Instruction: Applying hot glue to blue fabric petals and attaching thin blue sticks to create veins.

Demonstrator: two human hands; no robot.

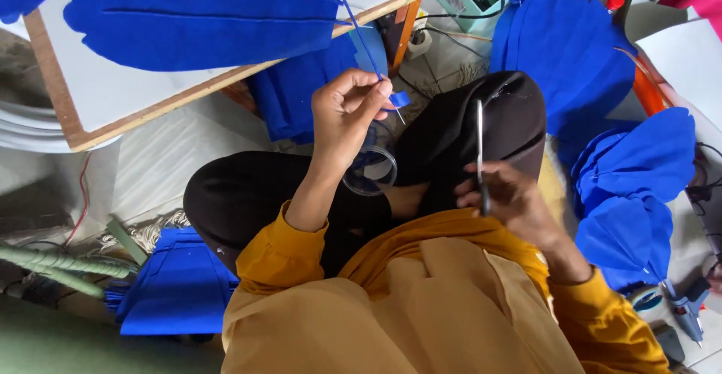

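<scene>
The left hand (347,111) pinches a thin blue strip (362,39) taut for trimming, while the right hand (505,193) grips scissors (480,152) upright, ready.

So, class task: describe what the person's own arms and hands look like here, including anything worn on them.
Both arms wear long mustard-yellow sleeves, loose and bunched at the cuffs, matching the top. The left hand and right hand are bare: no gloves, rings, watch or markings visible.

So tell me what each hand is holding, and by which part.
The left hand pinches a thin blue strip near its lower end. The right hand grips scissors at the handle end, blades pointing away from the body.
</scene>
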